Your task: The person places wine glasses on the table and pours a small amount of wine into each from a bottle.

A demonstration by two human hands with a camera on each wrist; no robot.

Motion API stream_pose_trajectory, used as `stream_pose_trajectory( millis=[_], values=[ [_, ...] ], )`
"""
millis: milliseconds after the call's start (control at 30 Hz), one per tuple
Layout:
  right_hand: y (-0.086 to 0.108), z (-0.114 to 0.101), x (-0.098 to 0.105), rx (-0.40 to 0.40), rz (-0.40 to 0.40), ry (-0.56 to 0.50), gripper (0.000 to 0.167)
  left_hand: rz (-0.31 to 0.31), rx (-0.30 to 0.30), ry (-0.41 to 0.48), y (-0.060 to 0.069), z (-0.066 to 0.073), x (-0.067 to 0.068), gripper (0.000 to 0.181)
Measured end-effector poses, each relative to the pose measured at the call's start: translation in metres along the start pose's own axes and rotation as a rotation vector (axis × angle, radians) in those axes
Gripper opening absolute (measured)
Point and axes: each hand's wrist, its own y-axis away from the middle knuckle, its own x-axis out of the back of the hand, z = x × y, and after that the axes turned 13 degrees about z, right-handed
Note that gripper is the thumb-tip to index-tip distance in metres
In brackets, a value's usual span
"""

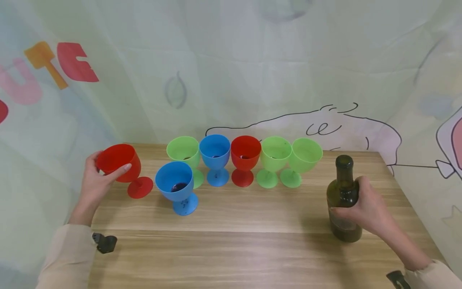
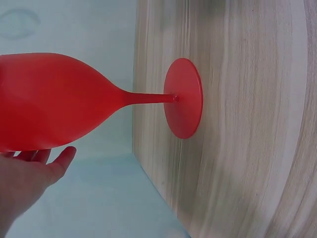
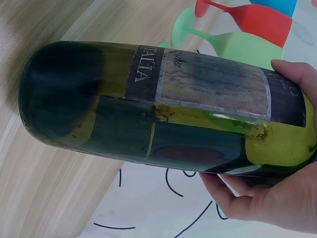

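Observation:
At the table's left edge, my left hand (image 1: 93,184) holds a red plastic goblet (image 1: 134,165) by its bowl, thumb on the near side. The left wrist view shows the goblet's round foot (image 2: 183,111) at the tabletop; whether it touches is unclear. On the right, my right hand (image 1: 369,210) grips a dark green wine bottle (image 1: 344,230) round its upper body. The bottle is upright, with a worn label (image 3: 213,82) and dark liquid inside. I cannot tell whether its base touches the table. A blue goblet (image 1: 169,176) with dark liquid stands nearest the red one.
A row of goblets stands along the back: green (image 1: 183,148), blue (image 1: 215,150), red (image 1: 246,154), and two green ones (image 1: 276,152) (image 1: 306,154) on the right. Some hold a little dark liquid. A printed cloth (image 1: 231,80) hangs behind the wooden table (image 1: 231,249).

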Motion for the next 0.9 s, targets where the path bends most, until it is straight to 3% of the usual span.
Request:
stream_pose_trajectory(
  millis=[33,167,267,400,467,567,700,767,800,900],
  values=[
    [0.000,0.000,0.000,-0.001,-0.001,-0.003,0.079,0.001,0.003,0.012,-0.003,-0.005,-0.001,0.087],
    [-0.001,0.000,0.000,-0.006,-0.007,-0.008,0.080,0.017,0.018,0.021,-0.001,-0.003,-0.001,0.086],
    [-0.001,0.001,0.000,-0.005,-0.006,-0.009,0.080,0.006,0.013,-0.001,0.010,0.012,0.001,0.085],
    [-0.001,0.001,0.000,0.001,0.003,-0.014,0.079,-0.030,0.015,-0.003,0.034,0.046,0.008,0.086],
    [-0.001,0.001,0.000,0.001,0.009,-0.015,0.078,-0.029,0.016,-0.004,0.043,0.054,0.009,0.085],
    [0.000,0.001,0.000,-0.002,0.012,-0.015,0.080,-0.032,0.001,0.005,0.047,0.050,0.010,0.084],
    [0.001,0.002,0.000,-0.008,0.011,-0.018,0.083,-0.006,-0.050,0.059,0.041,0.018,0.007,0.080],
    [0.001,0.002,-0.001,-0.008,0.011,-0.018,0.084,-0.001,-0.061,0.085,0.041,0.010,0.006,0.078],
    [0.001,0.001,-0.001,-0.006,0.016,-0.018,0.084,-0.002,-0.061,0.085,0.044,0.011,0.007,0.078],
    [0.002,0.001,-0.001,-0.008,0.017,-0.019,0.085,-0.023,-0.063,0.052,0.064,0.034,0.012,0.080]
  ],
)
